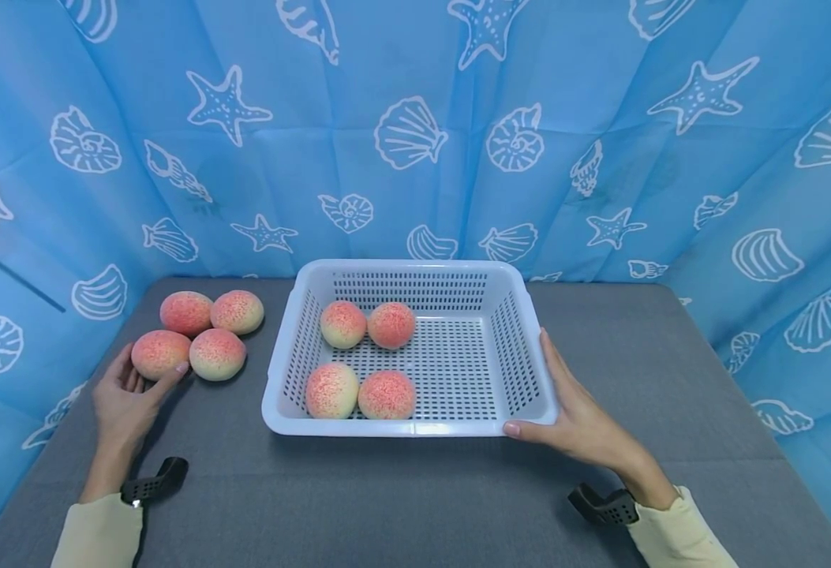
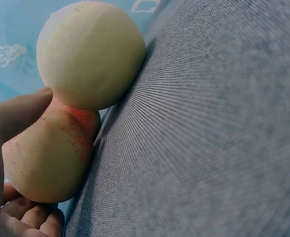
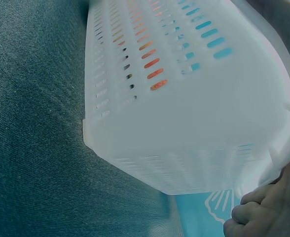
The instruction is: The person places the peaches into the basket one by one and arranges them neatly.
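— Any lettering, labels or numbers to read here?

— None. The blue curtain [image 1: 415, 118] around the table, from nine o'clock round to three, carries only white drawings of shells and starfish (pictures, not letters). The white basket [image 1: 415, 272] at centre bears no brand or mark.

A grey cloth-covered table [image 1: 415, 505] bears a white basket [image 1: 415, 428] — and, beside it, four peaches [image 1: 198, 331].

We see a round pink and yellow peach [image 1: 160, 354] on the gray bench, front left of four peaches, a white holey basket [image 1: 415, 427] beside them, four peaches inside.
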`<act>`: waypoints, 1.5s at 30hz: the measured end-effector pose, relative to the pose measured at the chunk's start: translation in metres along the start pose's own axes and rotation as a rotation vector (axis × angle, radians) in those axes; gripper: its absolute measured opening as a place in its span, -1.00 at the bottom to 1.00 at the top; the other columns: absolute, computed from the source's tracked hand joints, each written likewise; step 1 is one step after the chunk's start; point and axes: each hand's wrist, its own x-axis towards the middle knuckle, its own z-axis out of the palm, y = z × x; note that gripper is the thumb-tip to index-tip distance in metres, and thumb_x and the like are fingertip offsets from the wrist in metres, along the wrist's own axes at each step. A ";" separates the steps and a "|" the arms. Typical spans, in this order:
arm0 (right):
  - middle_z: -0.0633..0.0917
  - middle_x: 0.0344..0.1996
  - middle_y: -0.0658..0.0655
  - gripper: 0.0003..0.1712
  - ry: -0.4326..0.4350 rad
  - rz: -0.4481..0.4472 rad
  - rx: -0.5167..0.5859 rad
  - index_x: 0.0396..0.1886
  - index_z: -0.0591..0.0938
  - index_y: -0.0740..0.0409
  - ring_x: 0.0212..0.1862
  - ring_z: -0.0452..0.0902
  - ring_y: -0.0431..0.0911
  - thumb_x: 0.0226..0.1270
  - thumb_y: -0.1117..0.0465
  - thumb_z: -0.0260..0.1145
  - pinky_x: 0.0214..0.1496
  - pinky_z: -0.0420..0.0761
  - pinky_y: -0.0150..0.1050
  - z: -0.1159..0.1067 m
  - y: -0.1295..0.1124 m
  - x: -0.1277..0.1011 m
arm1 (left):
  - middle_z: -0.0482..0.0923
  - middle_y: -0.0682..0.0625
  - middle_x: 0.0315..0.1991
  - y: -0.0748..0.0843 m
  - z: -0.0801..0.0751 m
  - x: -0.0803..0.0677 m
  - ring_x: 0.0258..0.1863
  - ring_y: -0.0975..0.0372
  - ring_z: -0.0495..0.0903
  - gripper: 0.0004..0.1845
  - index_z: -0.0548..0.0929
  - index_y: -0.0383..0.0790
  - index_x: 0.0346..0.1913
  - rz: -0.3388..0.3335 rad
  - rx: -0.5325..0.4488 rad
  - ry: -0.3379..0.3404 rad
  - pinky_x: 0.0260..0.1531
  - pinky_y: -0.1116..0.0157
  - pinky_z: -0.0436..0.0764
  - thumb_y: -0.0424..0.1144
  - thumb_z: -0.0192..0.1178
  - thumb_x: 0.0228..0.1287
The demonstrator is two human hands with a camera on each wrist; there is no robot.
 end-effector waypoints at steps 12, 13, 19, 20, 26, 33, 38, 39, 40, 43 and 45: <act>-0.09 0.58 0.36 0.53 0.011 -0.009 0.019 0.66 -0.33 -0.19 0.14 0.50 0.46 0.05 0.30 0.64 -0.18 0.74 -0.15 0.000 0.000 -0.001 | 0.06 -0.14 0.59 0.001 0.002 0.003 0.56 0.06 0.06 -0.08 0.08 -0.15 0.62 -0.003 0.011 0.032 0.47 0.15 0.13 -0.12 0.36 0.35; -0.09 0.58 0.36 0.53 0.010 -0.009 0.021 0.66 -0.33 -0.19 0.14 0.50 0.46 0.06 0.30 0.64 -0.18 0.74 -0.15 0.000 0.000 -0.001 | 0.07 -0.14 0.59 0.001 0.002 0.003 0.56 0.06 0.07 -0.08 0.08 -0.15 0.62 -0.005 0.009 0.035 0.46 0.15 0.14 -0.12 0.36 0.35; -0.07 0.58 0.36 0.52 0.011 -0.006 0.020 0.67 -0.32 -0.19 0.14 0.50 0.46 0.05 0.29 0.64 -0.17 0.75 -0.15 0.000 0.000 -0.001 | 0.09 -0.11 0.59 0.002 0.002 0.005 0.55 0.11 0.11 -0.09 0.10 -0.12 0.62 -0.036 -0.017 0.047 0.44 0.18 0.19 -0.12 0.36 0.34; -0.07 0.58 0.37 0.53 0.013 -0.009 0.017 0.67 -0.32 -0.18 0.14 0.50 0.46 0.05 0.29 0.64 -0.18 0.75 -0.15 0.000 0.000 -0.001 | 0.11 -0.10 0.58 0.002 0.003 0.005 0.54 0.12 0.13 -0.10 0.12 -0.12 0.62 -0.039 -0.025 0.050 0.43 0.21 0.21 -0.12 0.37 0.34; -0.07 0.57 0.40 0.53 0.014 -0.011 0.010 0.66 -0.33 -0.16 0.12 0.51 0.45 0.05 0.30 0.64 -0.18 0.74 -0.16 -0.001 0.001 -0.001 | 0.20 -0.08 0.55 0.002 0.003 0.005 0.50 0.16 0.22 -0.16 0.21 -0.11 0.58 -0.030 -0.080 0.092 0.31 0.41 0.31 -0.22 0.39 0.32; -0.11 0.59 0.34 0.54 0.014 -0.006 0.023 0.67 -0.32 -0.17 0.14 0.50 0.45 0.04 0.29 0.65 -0.17 0.75 -0.14 0.001 0.000 0.000 | 0.20 -0.03 0.55 0.007 0.000 0.005 0.50 0.18 0.21 -0.16 0.22 -0.06 0.58 -0.051 -0.100 0.116 0.35 0.36 0.28 -0.21 0.39 0.31; -0.10 0.59 0.33 0.53 0.010 -0.005 0.034 0.67 -0.32 -0.20 0.16 0.49 0.47 0.04 0.28 0.65 -0.17 0.75 -0.13 0.002 -0.001 0.002 | 0.24 -0.02 0.53 0.017 -0.004 0.005 0.49 0.20 0.25 -0.17 0.27 -0.06 0.56 -0.043 -0.134 0.139 0.29 0.45 0.31 -0.27 0.41 0.28; -0.10 0.59 0.34 0.53 0.010 -0.004 0.033 0.66 -0.32 -0.20 0.16 0.49 0.47 0.04 0.28 0.65 -0.17 0.75 -0.13 0.002 -0.001 0.002 | 0.25 -0.03 0.53 0.020 -0.004 0.005 0.48 0.21 0.25 -0.17 0.28 -0.07 0.56 -0.039 -0.151 0.144 0.28 0.47 0.31 -0.28 0.42 0.27; -0.10 0.59 0.34 0.54 0.010 -0.003 0.032 0.66 -0.32 -0.21 0.16 0.48 0.47 0.04 0.28 0.65 -0.17 0.75 -0.13 0.002 -0.001 0.002 | 0.25 -0.03 0.52 0.022 -0.005 0.005 0.48 0.21 0.25 -0.16 0.28 -0.08 0.56 -0.036 -0.160 0.147 0.27 0.49 0.31 -0.29 0.42 0.26; -0.10 0.59 0.35 0.54 0.013 0.000 0.029 0.66 -0.32 -0.20 0.16 0.49 0.47 0.04 0.28 0.65 -0.17 0.75 -0.13 0.002 0.000 0.001 | 0.29 -0.05 0.51 0.032 -0.005 0.004 0.47 0.21 0.27 -0.17 0.31 -0.09 0.54 -0.020 -0.220 0.154 0.26 0.49 0.32 -0.33 0.44 0.23; -0.10 0.59 0.35 0.54 0.013 0.001 0.031 0.67 -0.32 -0.19 0.16 0.49 0.47 0.04 0.28 0.65 -0.16 0.75 -0.13 0.002 0.000 0.001 | 0.31 -0.07 0.49 0.039 -0.005 0.002 0.46 0.21 0.29 -0.17 0.33 -0.10 0.53 0.006 -0.247 0.151 0.26 0.49 0.33 -0.35 0.46 0.21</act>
